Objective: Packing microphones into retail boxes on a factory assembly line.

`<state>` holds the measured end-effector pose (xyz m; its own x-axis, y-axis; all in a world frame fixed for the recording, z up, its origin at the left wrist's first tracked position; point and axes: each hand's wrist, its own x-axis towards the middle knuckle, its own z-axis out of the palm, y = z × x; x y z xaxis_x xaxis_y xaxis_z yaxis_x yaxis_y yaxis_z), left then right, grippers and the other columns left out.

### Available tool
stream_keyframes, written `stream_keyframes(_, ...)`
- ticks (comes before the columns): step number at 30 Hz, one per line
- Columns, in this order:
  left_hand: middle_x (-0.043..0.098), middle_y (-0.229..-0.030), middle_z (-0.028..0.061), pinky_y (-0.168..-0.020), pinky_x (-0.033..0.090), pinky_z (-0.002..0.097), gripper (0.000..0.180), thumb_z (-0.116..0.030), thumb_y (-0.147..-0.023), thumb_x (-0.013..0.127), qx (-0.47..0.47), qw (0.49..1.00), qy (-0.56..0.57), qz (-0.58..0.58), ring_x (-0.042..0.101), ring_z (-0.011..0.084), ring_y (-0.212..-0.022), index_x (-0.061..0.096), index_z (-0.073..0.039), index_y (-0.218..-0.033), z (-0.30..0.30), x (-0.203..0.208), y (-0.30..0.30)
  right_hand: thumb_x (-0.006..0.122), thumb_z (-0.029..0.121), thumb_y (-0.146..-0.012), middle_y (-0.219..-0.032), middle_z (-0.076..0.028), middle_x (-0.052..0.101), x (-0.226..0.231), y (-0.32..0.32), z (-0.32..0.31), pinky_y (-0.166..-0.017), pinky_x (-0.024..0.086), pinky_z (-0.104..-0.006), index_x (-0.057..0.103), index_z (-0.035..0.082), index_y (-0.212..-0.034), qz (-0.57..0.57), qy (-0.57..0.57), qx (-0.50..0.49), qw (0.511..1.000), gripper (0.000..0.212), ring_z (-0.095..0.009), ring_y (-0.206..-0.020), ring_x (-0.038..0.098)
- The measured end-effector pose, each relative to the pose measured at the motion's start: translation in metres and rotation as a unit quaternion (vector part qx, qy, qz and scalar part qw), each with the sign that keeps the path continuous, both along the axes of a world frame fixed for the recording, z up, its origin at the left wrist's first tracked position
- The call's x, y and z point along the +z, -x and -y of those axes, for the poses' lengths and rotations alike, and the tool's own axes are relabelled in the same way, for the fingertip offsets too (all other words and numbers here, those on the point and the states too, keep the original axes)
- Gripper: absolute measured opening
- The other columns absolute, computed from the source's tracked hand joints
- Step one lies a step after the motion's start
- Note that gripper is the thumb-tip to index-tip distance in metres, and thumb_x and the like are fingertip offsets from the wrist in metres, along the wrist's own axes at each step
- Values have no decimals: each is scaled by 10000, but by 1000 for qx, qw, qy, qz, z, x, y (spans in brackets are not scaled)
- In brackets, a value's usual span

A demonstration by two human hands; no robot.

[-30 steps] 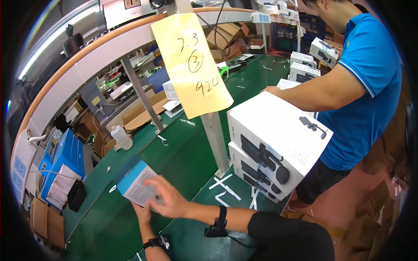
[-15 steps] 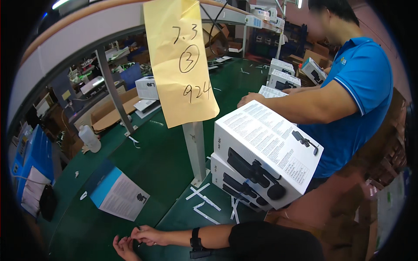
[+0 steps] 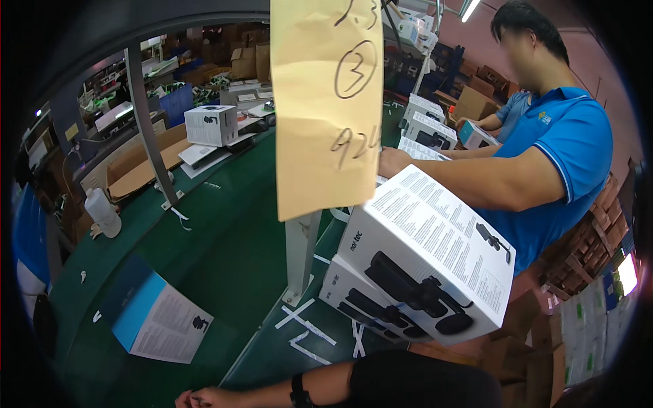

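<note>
The right hand [image 3: 212, 397] is at the near edge of the view, left of the black sleeve [image 3: 422, 381], its fingers bent and partly cut off, so I cannot tell whether they are apart or closed on something; the left hand cannot be made out. The blue-and-white carton [image 3: 168, 325] rests on the green work surface [image 3: 238, 217] at near left, beyond the hand and not touching it, blue face to the left, printed white face to the right. It would be handled best with flat palms on opposite walls rather than a pinch at a corner — card like this probably dents easily. At right, the upper white carton [image 3: 435, 251] sits on the lower white carton [image 3: 360, 299], near the metal post [image 3: 299, 262] and the yellow note [image 3: 326, 170]; the right forearm should stay clear of that pile, as a bump could shift it. White strips [image 3: 307, 325] lie near the post — best kept from under any carton. At far right stands a person in a blue shirt [image 3: 544, 183].
</note>
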<state>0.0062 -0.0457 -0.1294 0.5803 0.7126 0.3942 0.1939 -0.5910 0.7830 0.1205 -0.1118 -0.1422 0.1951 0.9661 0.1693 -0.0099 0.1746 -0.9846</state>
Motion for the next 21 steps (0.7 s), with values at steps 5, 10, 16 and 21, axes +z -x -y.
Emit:
stream_keyframes(5,663,-947,161,-753,531,377,298,-254,-992,582,-10,999,-33,-24,625,256,-831,645,36,-1020,3,6,-5,585,288,-950,-875,-155,684,5,-7,7,-702,506,-373,638,4,-965,28,12,-17,999,289,-228,-776,642)
stream_keyframes(10,664,-976,172,-759,535,374,309,-249,-1004,557,-14,998,-35,-44,632,268,-844,642,45,-1044,2,5,-3,597,254,-939,-855,-152,679,7,-7,8,-679,500,-377,621,-1,-901,37,8,-15,999,259,-242,-747,637)
stream_keyframes(16,667,-992,176,-772,531,379,285,-221,-980,582,-24,999,-27,-29,634,272,-859,639,46,-1060,2,4,-1,586,215,-929,-795,-123,647,20,-10,14,-655,480,-366,598,18,-872,38,-2,-51,998,205,-229,-702,611)
stream_keyframes(21,670,-1003,181,-787,524,396,272,-200,-939,623,-24,999,-23,-37,634,285,-872,642,43,-1060,3,9,-1,586,191,-917,-747,-106,621,14,-5,17,-624,466,-355,572,30,-854,32,-22,-62,997,174,-213,-663,594)
